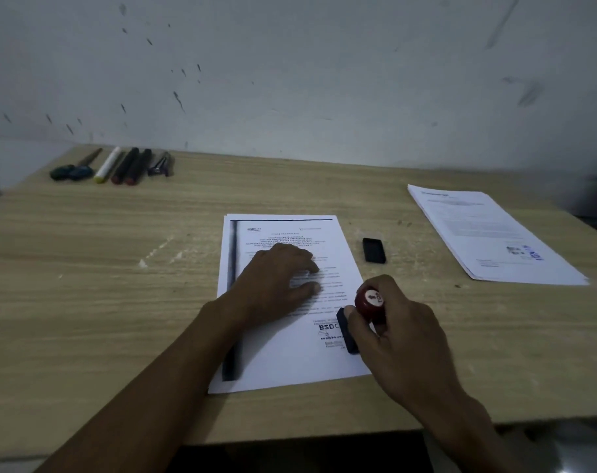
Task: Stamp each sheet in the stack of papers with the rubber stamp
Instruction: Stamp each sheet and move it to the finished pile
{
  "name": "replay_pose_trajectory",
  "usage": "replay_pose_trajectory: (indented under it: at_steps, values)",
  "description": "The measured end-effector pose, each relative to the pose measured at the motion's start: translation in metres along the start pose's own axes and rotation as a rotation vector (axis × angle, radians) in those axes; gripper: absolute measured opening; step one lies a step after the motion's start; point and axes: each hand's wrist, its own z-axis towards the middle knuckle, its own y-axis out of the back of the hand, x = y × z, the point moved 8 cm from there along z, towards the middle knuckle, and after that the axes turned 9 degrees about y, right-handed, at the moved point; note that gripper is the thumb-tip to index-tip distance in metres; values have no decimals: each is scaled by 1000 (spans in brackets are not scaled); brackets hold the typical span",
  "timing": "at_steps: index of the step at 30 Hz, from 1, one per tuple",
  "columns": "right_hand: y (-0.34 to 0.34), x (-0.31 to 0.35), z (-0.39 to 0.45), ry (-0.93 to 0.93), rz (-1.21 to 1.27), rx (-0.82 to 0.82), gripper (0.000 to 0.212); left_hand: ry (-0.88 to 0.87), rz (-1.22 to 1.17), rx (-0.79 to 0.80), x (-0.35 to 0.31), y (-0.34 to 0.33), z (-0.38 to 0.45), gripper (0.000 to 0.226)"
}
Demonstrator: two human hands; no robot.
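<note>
A stack of printed sheets point(276, 363) lies in the middle of the wooden table point(102, 285). My left hand point(276, 278) rests flat on the top sheet, fingers spread over the text. My right hand point(392, 332) grips the rubber stamp point(365, 312) by its red knob handle. The stamp's dark base sits on the sheet's lower right area, beside the printed signature block. A second pile of sheets point(491, 233), its top sheet showing a blue stamp mark, lies at the right.
A small black stamp cap or pad point(374, 250) lies between the two paper piles. Scissors point(75, 169), markers point(119, 164) and a small purple item point(161, 164) line the back left by the wall. The table's front edge runs just below my wrists.
</note>
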Motion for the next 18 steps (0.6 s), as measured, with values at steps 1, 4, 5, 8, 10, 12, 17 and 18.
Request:
replay_pose_trajectory:
  at_steps: [1, 4, 5, 8, 10, 12, 17, 18]
  values:
    - [-1, -1, 0, -3, -4, -1, 17, 3, -9, 0, 0, 0, -1, 58]
    - [-3, 0, 0, -10, -10, -3, 17, 2, -24, 0, 0, 0, -2, 51]
    - [-5, 0, 0, -11, -17, 2, 17, 4, -22, 4, 0, 0, -2, 50]
    - [-8, 3, 0, -6, -49, 15, 17, 11, -23, 7, 1, 0, -2, 52]
    - [-9, 3, -1, -7, -67, 10, 17, 8, -20, 3, 1, 0, -3, 52]
    - [-10, 4, -1, -13, -90, 5, 17, 5, -20, 4, 1, -2, -3, 51]
    - [-14, 6, -1, -35, -147, 9, 19, 9, -29, -15, 2, 1, -3, 48]
    - [-14, 7, -1, -36, -158, 8, 20, 8, -28, -18, 1, 1, -4, 48]
